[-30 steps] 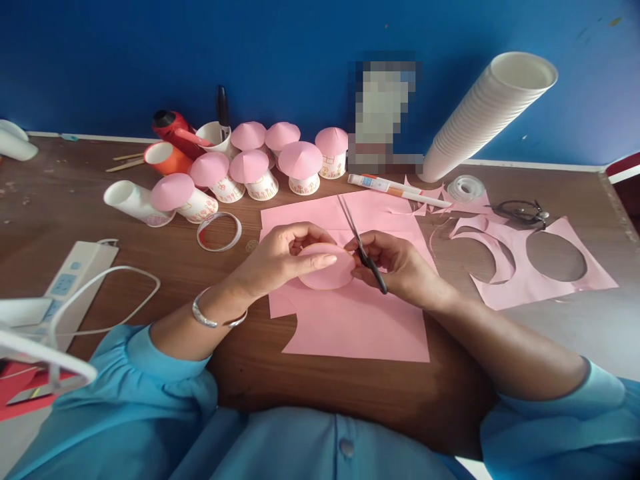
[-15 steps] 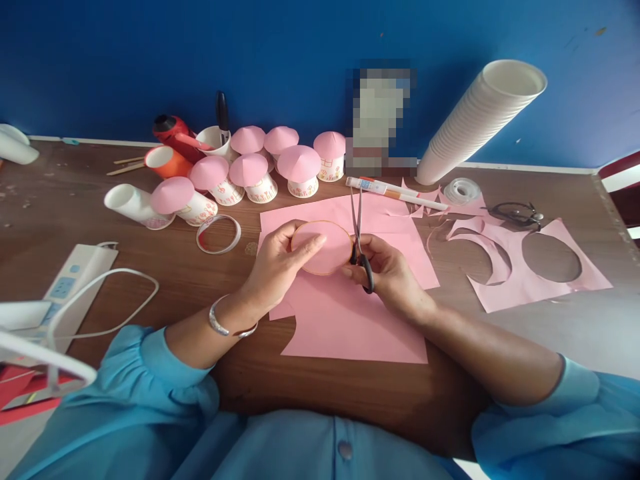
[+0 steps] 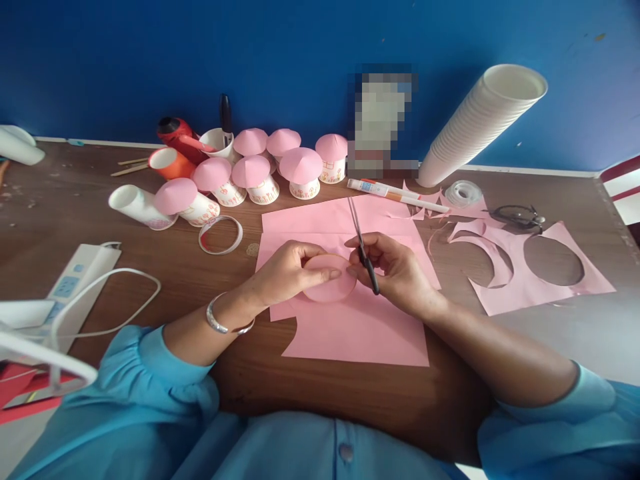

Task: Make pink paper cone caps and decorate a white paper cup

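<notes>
My left hand pinches a round pink paper disc over the pink paper sheets at the table's middle. My right hand grips black-handled scissors, whose blades point away from me, just right of the disc's edge. Both hands are closed and almost touch each other. A silver bangle sits on my left wrist.
Several paper cups with pink cone tops stand at the back, by an orange cup and a red tool. A tall cup stack leans right. Glue stick, tape roll, cut-out pink scraps, power strip.
The disc went from tilted up towards me to lying flatter and lower. The scissors swung from upright to leaning slightly left, staying at the disc's right edge.
</notes>
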`<action>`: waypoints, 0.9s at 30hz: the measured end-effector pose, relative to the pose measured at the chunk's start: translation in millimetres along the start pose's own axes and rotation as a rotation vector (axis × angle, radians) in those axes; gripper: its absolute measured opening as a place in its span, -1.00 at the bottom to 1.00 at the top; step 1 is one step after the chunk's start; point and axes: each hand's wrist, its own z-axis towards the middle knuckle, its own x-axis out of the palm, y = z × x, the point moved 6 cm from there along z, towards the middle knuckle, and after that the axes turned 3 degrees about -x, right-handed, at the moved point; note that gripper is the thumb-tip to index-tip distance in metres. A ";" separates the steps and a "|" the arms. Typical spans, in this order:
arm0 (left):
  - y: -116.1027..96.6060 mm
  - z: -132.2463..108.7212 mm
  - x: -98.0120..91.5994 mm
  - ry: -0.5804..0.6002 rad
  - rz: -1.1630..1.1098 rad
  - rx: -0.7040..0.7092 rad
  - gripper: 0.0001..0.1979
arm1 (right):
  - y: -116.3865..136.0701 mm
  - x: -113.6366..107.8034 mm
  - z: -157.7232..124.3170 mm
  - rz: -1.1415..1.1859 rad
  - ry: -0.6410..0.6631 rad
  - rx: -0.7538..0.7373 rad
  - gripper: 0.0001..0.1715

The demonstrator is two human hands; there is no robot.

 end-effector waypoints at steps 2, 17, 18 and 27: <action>1.7 -0.3 -4.3 -0.057 -0.054 -0.005 -0.77 | -3.5 -1.8 -0.2 0.086 -0.017 0.048 -0.52; -1.5 -3.6 -30.5 -0.215 -0.480 0.039 -0.76 | -8.7 15.8 -9.9 0.113 0.233 0.209 -0.42; -2.1 -4.0 -29.9 -0.200 -0.470 0.035 -0.75 | -8.6 16.8 -10.3 0.120 0.245 0.215 -0.43; 4.2 -5.3 -33.4 -0.182 -0.364 -0.012 -0.71 | -10.1 20.4 -13.1 0.160 0.322 0.265 -0.42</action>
